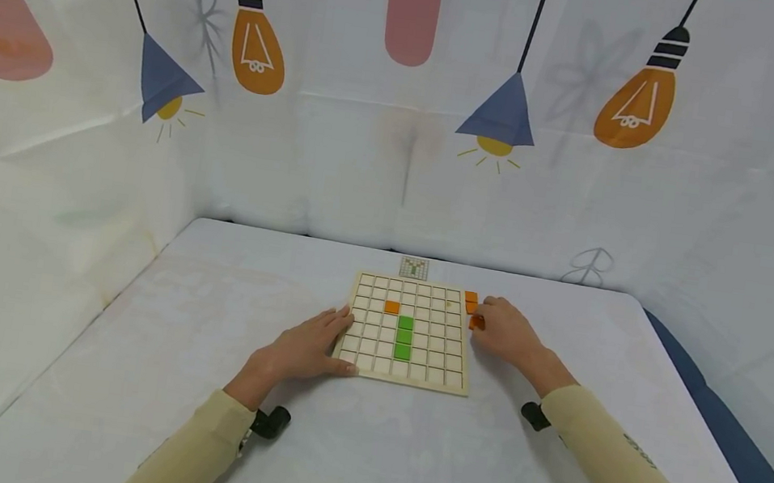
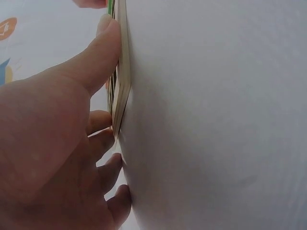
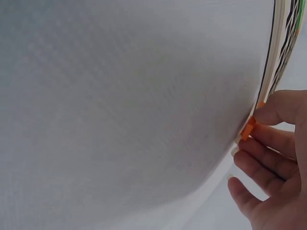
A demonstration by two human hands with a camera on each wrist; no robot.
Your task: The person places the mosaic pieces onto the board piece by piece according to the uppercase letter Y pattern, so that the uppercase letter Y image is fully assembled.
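A pale wooden grid board point(image 1: 367, 360) lies flat on the table, its squares framed by thin dark lines. One orange tile point(image 1: 391, 307) sits in its grid, and a column of green tiles point(image 1: 404, 337) is set below and to the right of it. My left hand point(image 1: 303, 349) rests at the board's near left corner; the thumb point(image 2: 103, 52) lies along the front edge and the fingers touch the left side. Just past the right edge, my right hand point(image 1: 510, 335) pinches an orange tile point(image 3: 248, 128) between thumb and fingertips.
More orange tiles point(image 1: 471, 297) lie beside the board's far right corner. A small pattern card point(image 1: 414, 268) with a printed grid lies behind the board. The white table point(image 1: 246, 255) ends at a hanging cloth point(image 1: 339, 162) printed with lamps and bulbs.
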